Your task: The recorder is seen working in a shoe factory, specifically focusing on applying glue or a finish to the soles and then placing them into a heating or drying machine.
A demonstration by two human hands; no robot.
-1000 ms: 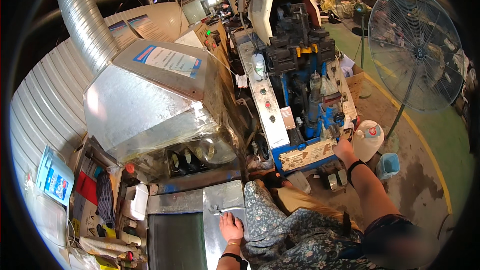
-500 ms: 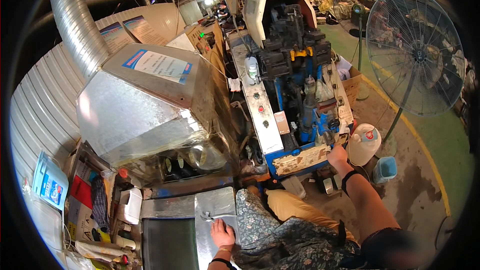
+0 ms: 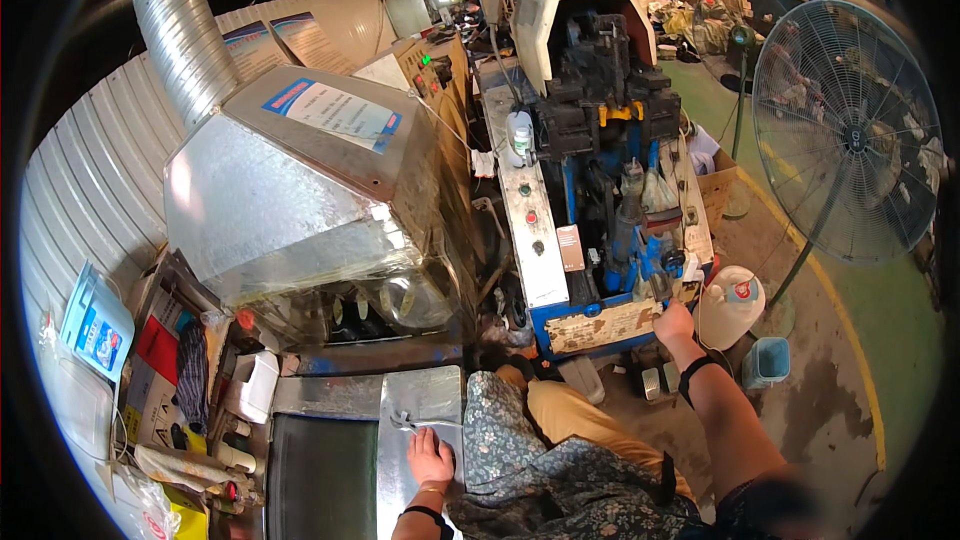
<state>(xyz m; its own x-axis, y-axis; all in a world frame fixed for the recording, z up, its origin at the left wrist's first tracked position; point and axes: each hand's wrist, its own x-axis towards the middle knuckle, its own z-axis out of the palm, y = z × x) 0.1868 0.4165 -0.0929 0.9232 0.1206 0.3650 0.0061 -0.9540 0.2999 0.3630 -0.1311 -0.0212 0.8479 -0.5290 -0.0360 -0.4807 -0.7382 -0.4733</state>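
Observation:
My left hand (image 3: pixel 430 457) rests on a bare sheet-metal surface (image 3: pixel 425 390), fingers stretched out and lying flat. Right by its fingertips lies a small silvery metal tool (image 3: pixel 405 422) with a forked end; whether the fingers touch it I cannot tell. My right hand (image 3: pixel 674 321) is closed at the front right corner of a blue and white machine (image 3: pixel 540 280), just below a dark lever-like part (image 3: pixel 660 286). What its fingers hold is hidden. Black bands circle both my forearms, and a dark floral apron (image 3: pixel 510 460) covers my lap.
A sheet-metal hood (image 3: pixel 290 190) with a wide duct stands at the left, above a dark belt (image 3: pixel 322 475). To the right are a whitish jug (image 3: pixel 732 307), a blue bucket (image 3: pixel 766 362) and a large standing fan (image 3: pixel 850 130). Clutter fills a shelf (image 3: pixel 160 340) at far left.
The whole view has shifted and tilted slightly. Both my hands stay at the same places, the left on the metal surface and the right at the machine's corner.

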